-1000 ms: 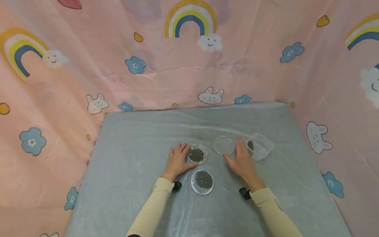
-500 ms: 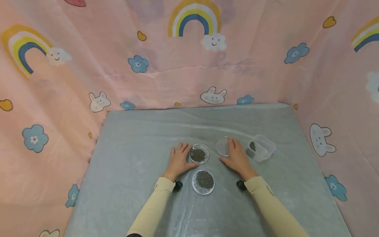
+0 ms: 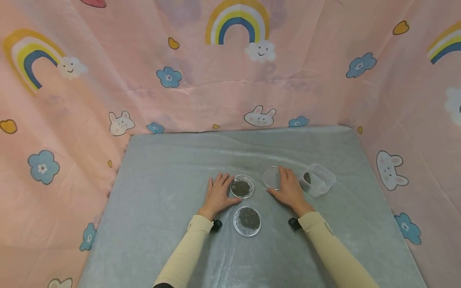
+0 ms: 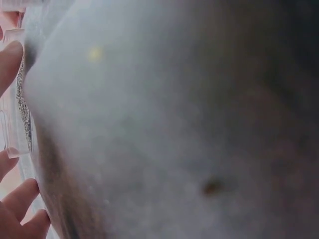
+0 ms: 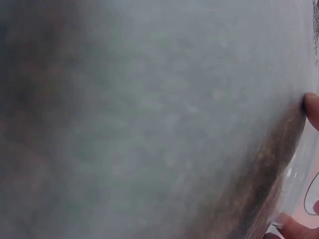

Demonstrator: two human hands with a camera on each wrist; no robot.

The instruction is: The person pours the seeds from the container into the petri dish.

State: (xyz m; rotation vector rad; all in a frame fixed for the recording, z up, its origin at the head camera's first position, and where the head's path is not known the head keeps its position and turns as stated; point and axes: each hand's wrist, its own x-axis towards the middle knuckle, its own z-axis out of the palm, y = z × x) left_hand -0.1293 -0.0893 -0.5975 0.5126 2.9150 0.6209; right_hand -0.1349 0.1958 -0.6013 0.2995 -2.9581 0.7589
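Note:
My left hand (image 3: 217, 198) holds a round petri dish (image 3: 242, 187) of dark grains by its sides, thumb at the near edge and fingers at the left. In the left wrist view, the thumb (image 4: 10, 62) and a fingertip (image 4: 9, 160) meet the dish's clear wall. My right hand (image 3: 291, 194) grips a clear, see-through petri dish piece (image 3: 271, 178), covering its right side; whether it is a lid or a base I cannot tell. The right wrist view catches only part of its wall (image 5: 300, 162). Nearer the person, another petri dish (image 3: 248, 221) with dark grains lies untouched.
Just right of the right hand stands a translucent plastic tub (image 3: 325, 180) with some dark grains and a pale piece inside. A grey cloth covers the table (image 3: 162, 192). Pink printed curtains (image 3: 201, 92) enclose its back and sides.
My right hand has moved left, away from the tub, and closed in on the clear dish piece. The left hand stays at its dish. The head view has shifted slightly.

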